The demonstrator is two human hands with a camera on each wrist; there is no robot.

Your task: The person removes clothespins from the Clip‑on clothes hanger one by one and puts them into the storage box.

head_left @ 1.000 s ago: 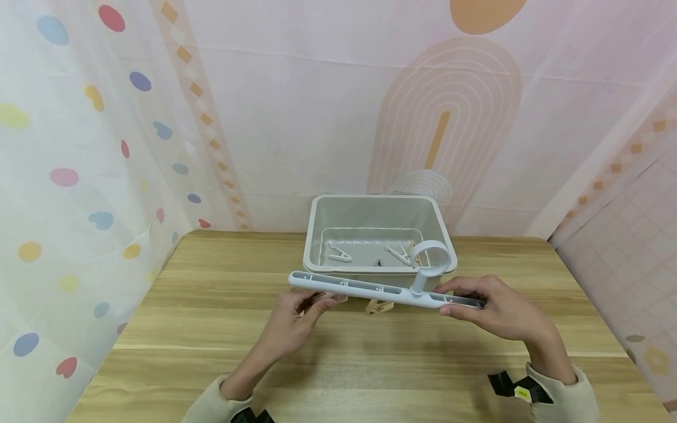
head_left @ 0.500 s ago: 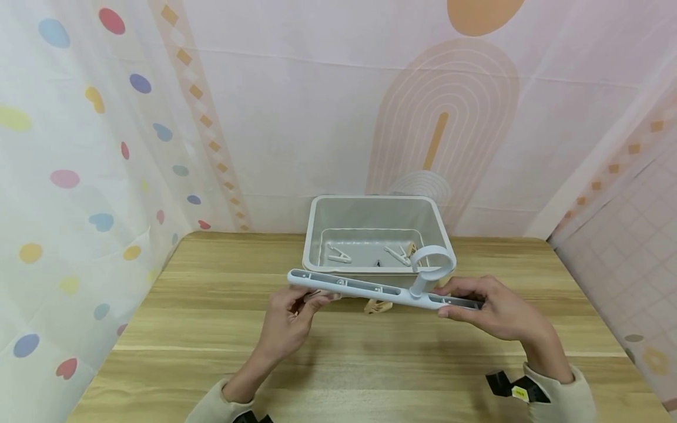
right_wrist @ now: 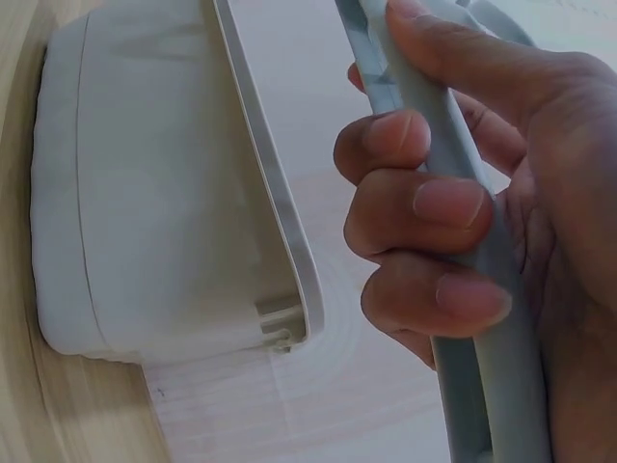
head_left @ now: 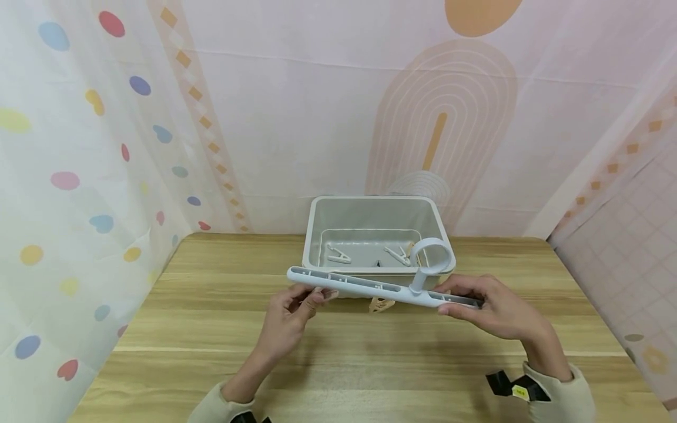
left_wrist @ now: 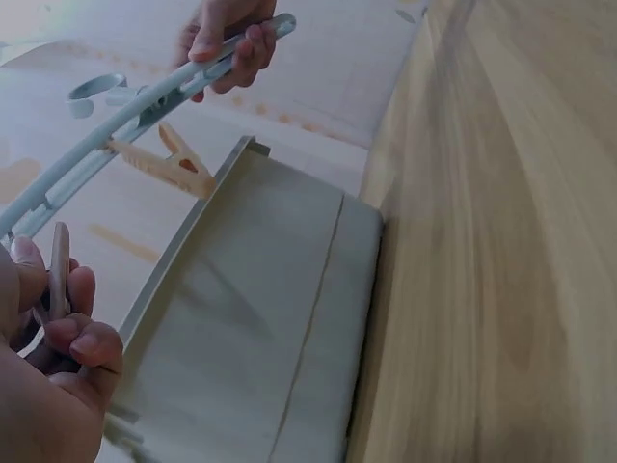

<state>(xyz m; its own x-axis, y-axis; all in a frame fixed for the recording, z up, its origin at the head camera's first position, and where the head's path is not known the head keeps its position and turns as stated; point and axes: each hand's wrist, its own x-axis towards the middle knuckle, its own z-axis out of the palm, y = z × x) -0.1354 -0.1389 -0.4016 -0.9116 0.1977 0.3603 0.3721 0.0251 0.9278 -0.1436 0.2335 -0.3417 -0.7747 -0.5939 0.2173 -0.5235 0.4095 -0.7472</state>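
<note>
My right hand grips the right end of a pale blue-grey hanger bar with a ring-shaped hook on top. In the right wrist view its fingers curl round the bar. A tan clothespin hangs from the bar's underside. Under the bar's left part, my left hand pinches a pale pinkish-brown clothespin between thumb and fingers. Most of that clothespin is hidden by the fingers; its visible end stands close to the bar in the left wrist view.
A grey plastic bin stands behind the bar, against the patterned curtain. Inside it lie a white clothespin, another white clothespin and a tan one partly hidden by the ring. A wooden table bears the bin.
The bar's left part has tilted slightly, and the hook ring dipped then rose again. My left hand has shifted slightly left with its clothespin. My right hand keeps its grip.
</note>
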